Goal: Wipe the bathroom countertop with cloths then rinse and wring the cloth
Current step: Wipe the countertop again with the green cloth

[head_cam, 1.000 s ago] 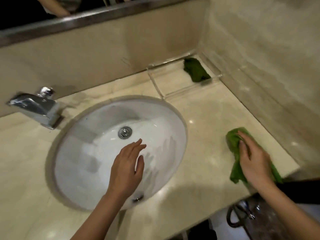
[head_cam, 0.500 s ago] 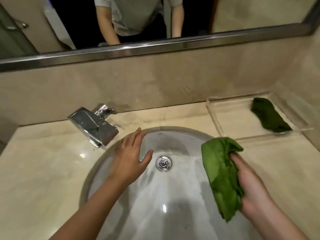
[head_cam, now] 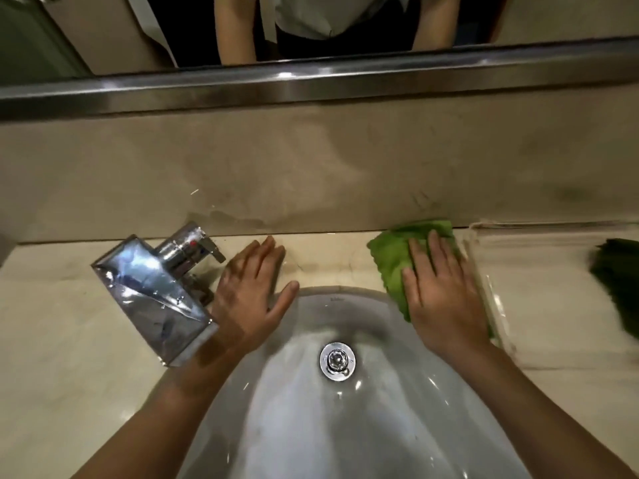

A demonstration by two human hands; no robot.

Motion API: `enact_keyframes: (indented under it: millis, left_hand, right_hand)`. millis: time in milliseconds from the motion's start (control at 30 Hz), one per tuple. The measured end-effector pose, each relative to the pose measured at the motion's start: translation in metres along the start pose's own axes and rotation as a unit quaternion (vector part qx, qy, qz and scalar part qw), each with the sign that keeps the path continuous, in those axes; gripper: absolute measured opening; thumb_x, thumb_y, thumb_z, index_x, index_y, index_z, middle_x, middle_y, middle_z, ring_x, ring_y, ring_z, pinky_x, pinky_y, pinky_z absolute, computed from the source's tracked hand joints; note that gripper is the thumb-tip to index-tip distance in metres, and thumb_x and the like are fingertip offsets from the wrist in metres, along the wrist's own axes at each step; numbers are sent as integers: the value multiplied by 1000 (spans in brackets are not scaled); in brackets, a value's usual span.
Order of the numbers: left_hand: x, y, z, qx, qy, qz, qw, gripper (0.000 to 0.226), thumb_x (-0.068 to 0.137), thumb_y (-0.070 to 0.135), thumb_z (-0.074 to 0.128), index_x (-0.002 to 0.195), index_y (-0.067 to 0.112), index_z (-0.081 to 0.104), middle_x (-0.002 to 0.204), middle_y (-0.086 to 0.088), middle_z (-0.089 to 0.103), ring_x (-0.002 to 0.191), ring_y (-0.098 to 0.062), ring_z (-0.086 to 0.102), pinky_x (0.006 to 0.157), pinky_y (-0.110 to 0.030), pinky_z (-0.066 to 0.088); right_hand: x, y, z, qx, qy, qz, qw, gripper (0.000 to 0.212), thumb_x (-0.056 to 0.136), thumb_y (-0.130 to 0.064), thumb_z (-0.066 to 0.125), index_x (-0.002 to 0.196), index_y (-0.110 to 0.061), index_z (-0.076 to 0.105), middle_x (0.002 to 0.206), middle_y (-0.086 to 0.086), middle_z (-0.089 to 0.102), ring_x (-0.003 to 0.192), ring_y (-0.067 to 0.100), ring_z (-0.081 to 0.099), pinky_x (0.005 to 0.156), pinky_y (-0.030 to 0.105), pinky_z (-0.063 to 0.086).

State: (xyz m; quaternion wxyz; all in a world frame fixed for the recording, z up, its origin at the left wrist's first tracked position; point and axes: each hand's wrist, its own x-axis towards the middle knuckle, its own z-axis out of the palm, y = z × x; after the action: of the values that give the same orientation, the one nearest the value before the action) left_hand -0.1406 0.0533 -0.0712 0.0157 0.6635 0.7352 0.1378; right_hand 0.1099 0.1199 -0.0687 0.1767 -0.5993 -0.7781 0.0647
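Cloth: the bright green cloth [head_cam: 394, 261] lies bunched on the far strip of counter [head_cam: 52, 340], beyond the right rim of the sink [head_cam: 311, 426]. Its far edge meets the backsplash [head_cam: 311, 167] and its right edge sits just beside the tray [head_cam: 553, 305].
Right hand: the right hand [head_cam: 446, 299] lies flat on the cloth with fingers straight and slightly spread. It presses down and pinches nothing.
Left hand: the left hand [head_cam: 249, 292] lies flat on bare counter between the faucet [head_cam: 155, 288] and the sink's far rim, fingers straight, thumb out, holding nothing.
Handling: I judge it soft, light and limp, so it should bunch and drag under the palm rather than slide as a sheet. Once rinsed it will likely be heavier and clingy.
Where to hold: a flat palm over its middle suits wiping. For wringing, take both ends and twist.
Cloth surface: nubby weave, a wavy left edge, loose folds.
Counter: pale cream stone, polished, faintly veined.
Sink: white glazed oval bowl, smooth and glossy, with a round chrome drain [head_cam: 337, 360].
Faucet: chrome, with a flat wedge spout and a lever on top.
Tray: clear plastic with low walls. It holds a dark cloth [head_cam: 615, 281] at far right, which is blurred.
Backsplash: matte beige stone, smudged.
Stage: wiping, I judge — rinsing and wringing are not yet done.
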Motion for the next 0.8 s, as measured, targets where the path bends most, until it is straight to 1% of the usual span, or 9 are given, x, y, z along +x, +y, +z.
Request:
enact_keyframes:
  millis: [67, 200, 300, 367, 433, 500, 600, 733, 800]
  left_hand:
    - [2, -6, 1, 14, -6, 15, 1000, 66, 91, 59, 26, 132, 13, 48, 140, -8, 48, 129, -25, 38, 104, -39, 31]
    - [6, -12, 3, 7, -19, 20, 1000, 68, 90, 63, 24, 133, 15, 46, 141, -7, 46, 129, -25, 37, 104, -42, 33]
    - [6, -14, 3, 34, -29, 32, 998, 71, 91, 64, 21, 133, 13, 45, 140, -10, 47, 127, -27, 37, 103, -41, 29]
    - [7, -14, 4, 39, -28, 37, 998, 73, 92, 64, 20, 133, 11, 48, 139, -11, 47, 127, -28, 39, 102, -41, 29]
    - [6, -14, 4, 40, -20, 38, 998, 74, 92, 64, 19, 132, 10, 49, 138, -11, 48, 126, -30, 40, 101, -43, 33]
    - [6, -12, 4, 38, -13, 38, 998, 73, 92, 64, 18, 131, 10, 49, 138, -11, 48, 127, -30, 40, 99, -44, 34]
    - [5, -11, 5, 43, -14, 34, 998, 71, 92, 62, 19, 132, 11, 48, 139, -11, 46, 128, -29, 37, 99, -43, 32]
    - [5, -9, 6, 39, -3, 23, 999, 68, 89, 59, 28, 131, 10, 51, 138, -11, 49, 127, -28, 36, 96, -45, 38]
    - [5, -9, 7, 37, 7, 22, 999, 68, 91, 59, 27, 129, 10, 53, 137, -11, 50, 126, -27, 38, 96, -43, 37]
  right_hand:
    - [-1, -1, 16, -59, 17, -5, 998, 55, 95, -34, 23, 134, -4, 48, 141, 25, 40, 129, 39, 41, 107, 48, 26]
    - [4, -35, 28, -69, 30, -4, 997, 55, 92, -34, 28, 133, -3, 48, 139, 31, 39, 128, 44, 40, 108, 49, 18]
    - [-2, -66, 37, -47, -5, -55, 997, 54, 94, -36, 31, 137, -7, 45, 144, 27, 35, 133, 40, 34, 109, 51, 19]
    - [-6, -61, 35, -48, -24, -87, 995, 55, 96, -39, 27, 139, -10, 43, 146, 22, 34, 136, 36, 31, 108, 50, 22]
    - [-10, -36, 25, -56, -23, -58, 996, 58, 98, -41, 19, 138, -9, 44, 146, 22, 35, 134, 36, 34, 108, 48, 24]
    - [-17, -8, 12, -66, -13, 15, 998, 63, 98, -44, 13, 139, -5, 41, 146, 24, 33, 134, 39, 34, 109, 48, 28]
    - [-15, -5, 10, -67, 3, 76, 995, 62, 96, -41, 20, 139, -1, 39, 146, 26, 31, 135, 41, 30, 111, 50, 23]
    - [2, -43, 29, -73, 10, 39, 996, 59, 94, -38, 25, 135, 1, 44, 142, 31, 35, 132, 45, 33, 110, 50, 18]
    - [2, -48, 30, -84, 4, 20, 996, 59, 94, -37, 25, 134, 1, 45, 141, 32, 35, 131, 45, 34, 110, 50, 17]
